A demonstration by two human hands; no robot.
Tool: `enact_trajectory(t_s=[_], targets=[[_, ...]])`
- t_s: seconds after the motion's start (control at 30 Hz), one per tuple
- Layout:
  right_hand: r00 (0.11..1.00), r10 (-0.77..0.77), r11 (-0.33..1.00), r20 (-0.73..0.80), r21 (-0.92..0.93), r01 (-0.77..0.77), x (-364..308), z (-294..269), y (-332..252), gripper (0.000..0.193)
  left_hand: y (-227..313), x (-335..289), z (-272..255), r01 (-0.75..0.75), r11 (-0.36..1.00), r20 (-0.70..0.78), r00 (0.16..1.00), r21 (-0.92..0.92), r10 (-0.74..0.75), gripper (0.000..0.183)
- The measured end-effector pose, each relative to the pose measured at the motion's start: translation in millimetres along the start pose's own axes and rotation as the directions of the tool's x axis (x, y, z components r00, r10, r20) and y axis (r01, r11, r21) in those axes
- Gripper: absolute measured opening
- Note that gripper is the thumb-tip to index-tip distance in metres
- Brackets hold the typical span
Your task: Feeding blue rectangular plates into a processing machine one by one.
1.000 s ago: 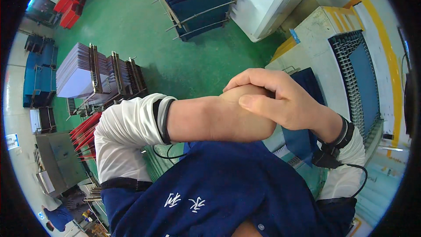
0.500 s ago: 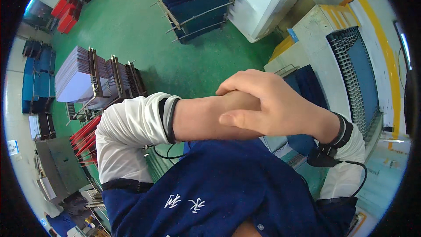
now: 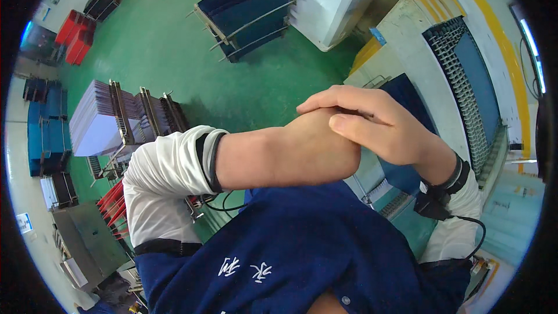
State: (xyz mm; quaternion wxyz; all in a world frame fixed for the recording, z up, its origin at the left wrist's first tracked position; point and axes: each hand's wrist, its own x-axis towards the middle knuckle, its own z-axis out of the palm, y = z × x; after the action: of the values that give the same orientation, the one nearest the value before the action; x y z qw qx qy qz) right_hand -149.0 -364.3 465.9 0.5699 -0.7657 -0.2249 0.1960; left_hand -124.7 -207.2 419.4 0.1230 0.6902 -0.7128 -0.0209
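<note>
My left forearm, its white sleeve pushed up to a dark band, reaches across in front of my body. At its end my left hand (image 3: 334, 150) is bent away, showing only a rounded wrist and back; its fingers are hidden. My right hand (image 3: 381, 125) lies over the far side of it, thumb pressed on top and fingers curled round the back. Nothing else shows between the two hands. A black strap (image 3: 453, 175) circles my right wrist, with a small black device and a cable beside it.
A rack of dark blue panels (image 3: 250, 17) stands ahead on the green floor (image 3: 157, 40). Racks of pale panels (image 3: 96, 119) stand at left, near red panels (image 3: 113, 203). On the right runs a machine with a roller conveyor (image 3: 465, 81). Red bins (image 3: 78, 38) sit far left.
My right hand has slid toward the far end of my left hand, uncovering more of the wrist. The surroundings have shifted slightly left in the view.
</note>
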Motion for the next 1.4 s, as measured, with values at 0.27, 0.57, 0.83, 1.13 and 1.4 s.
enact_trajectory(t_s=[0.27, 0.57, 0.83, 1.13, 1.4], targets=[[0.995, 0.102, 0.980, -0.008, 0.172, -0.099, -17.8, -12.8, 5.4, 0.040, 4.5, 4.0, -9.5, -0.066, 0.989, -0.054, 0.996, 0.130, 0.074, 0.005], [0.989, -0.022, 0.953, 0.148, -0.295, 0.065, -1.6, 0.8, -1.2, 0.028, 3.0, -0.7, 22.7, -0.162, 0.838, -0.224, 0.973, -0.521, 0.049, 0.005], [0.953, -0.291, 0.803, 0.088, -0.519, 0.293, -40.1, -37.2, 2.6, 0.042, 5.5, 28.7, -14.5, 0.002, 0.994, -0.068, 0.998, -0.111, -0.010, 0.012], [0.893, -0.335, 0.650, 0.299, -0.613, 0.449, -46.7, -37.0, -16.6, 0.051, 10.4, 44.9, 0.0, -0.141, 0.949, -0.404, 0.915, -0.283, 0.015, 0.025], [0.917, -0.314, 0.657, 0.246, -0.641, 0.396, -77.8, -73.9, -19.7, 0.058, 11.0, 55.1, -23.9, -0.048, 0.935, -0.208, 0.978, -0.352, -0.029, 0.033]])
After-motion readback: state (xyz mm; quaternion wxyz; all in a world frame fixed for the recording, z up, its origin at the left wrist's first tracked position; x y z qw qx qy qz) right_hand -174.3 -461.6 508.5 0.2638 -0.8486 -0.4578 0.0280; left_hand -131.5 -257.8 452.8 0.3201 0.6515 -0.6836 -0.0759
